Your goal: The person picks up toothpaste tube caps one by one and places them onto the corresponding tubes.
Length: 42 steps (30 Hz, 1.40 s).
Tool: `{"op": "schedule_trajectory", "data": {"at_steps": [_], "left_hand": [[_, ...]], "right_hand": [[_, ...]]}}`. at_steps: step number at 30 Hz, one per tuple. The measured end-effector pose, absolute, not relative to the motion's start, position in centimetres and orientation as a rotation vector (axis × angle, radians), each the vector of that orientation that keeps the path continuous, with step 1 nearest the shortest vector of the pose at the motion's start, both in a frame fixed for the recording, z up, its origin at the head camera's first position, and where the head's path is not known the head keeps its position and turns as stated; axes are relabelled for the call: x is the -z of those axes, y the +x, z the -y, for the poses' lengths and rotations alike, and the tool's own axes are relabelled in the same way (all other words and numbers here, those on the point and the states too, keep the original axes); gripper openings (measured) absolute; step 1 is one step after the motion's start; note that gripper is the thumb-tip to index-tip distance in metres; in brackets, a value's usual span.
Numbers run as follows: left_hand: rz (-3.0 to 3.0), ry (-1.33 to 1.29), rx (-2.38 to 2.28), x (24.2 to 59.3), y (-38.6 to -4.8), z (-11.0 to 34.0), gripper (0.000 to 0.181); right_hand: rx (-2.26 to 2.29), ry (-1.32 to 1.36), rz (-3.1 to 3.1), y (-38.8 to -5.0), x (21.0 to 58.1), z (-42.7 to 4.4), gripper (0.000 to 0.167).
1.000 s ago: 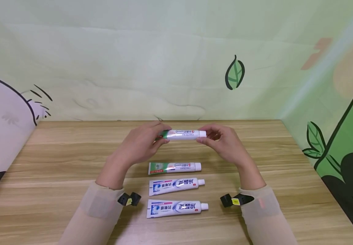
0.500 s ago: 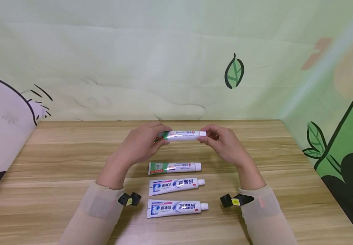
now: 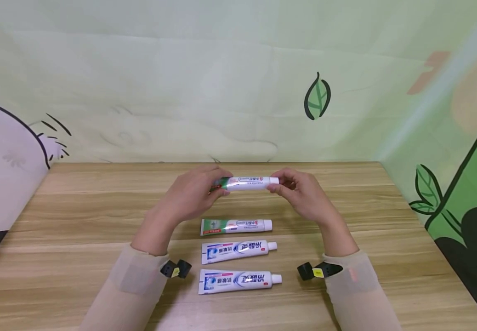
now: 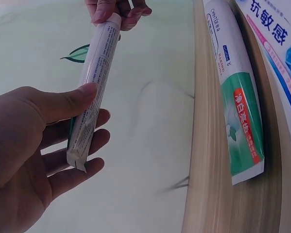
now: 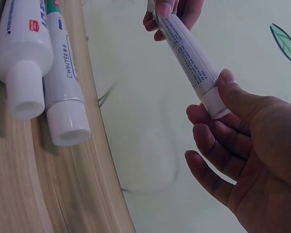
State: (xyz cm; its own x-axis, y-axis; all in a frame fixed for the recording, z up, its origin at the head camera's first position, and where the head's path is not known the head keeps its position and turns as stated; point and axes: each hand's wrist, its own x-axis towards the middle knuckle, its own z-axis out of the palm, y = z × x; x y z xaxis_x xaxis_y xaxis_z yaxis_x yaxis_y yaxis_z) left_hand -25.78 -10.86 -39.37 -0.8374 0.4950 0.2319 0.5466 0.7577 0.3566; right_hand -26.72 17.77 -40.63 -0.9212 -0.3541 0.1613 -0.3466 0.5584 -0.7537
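Observation:
Both hands hold one white and green toothpaste tube [image 3: 247, 183] level above the far part of the table. At its green tail end, my left hand [image 3: 193, 191] grips it between thumb and fingers. My right hand [image 3: 302, 193] pinches the white cap end. In the left wrist view the tube [image 4: 99, 68] shows its back with small print, the thumb pressing on it. The right wrist view has the white cap [image 5: 215, 103] between thumb and fingers. Nearer me, a matching green and white tube [image 3: 236, 226] lies on the table.
Two white and blue toothpaste tubes [image 3: 238, 251] lie below the green one in a column, caps to the right. The wooden table [image 3: 77, 220] ends at a printed backdrop [image 3: 180, 92] behind and at the sides.

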Motion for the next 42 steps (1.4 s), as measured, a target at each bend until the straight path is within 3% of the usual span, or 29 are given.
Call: {"op": "schedule_trajectory", "data": {"at_steps": [15,42], "left_hand": [[2.918,-0.780,0.622,39.8,-26.0,10.6,0.041],[3.147,-0.653,0.715,42.2,-26.7,10.1,0.040]], "right_hand": [[1.246,-0.611,-2.766,-27.1,41.1,-17.7,0.028],[1.017,-0.557,-2.698,-27.8,43.2,-17.3,0.024]]}}
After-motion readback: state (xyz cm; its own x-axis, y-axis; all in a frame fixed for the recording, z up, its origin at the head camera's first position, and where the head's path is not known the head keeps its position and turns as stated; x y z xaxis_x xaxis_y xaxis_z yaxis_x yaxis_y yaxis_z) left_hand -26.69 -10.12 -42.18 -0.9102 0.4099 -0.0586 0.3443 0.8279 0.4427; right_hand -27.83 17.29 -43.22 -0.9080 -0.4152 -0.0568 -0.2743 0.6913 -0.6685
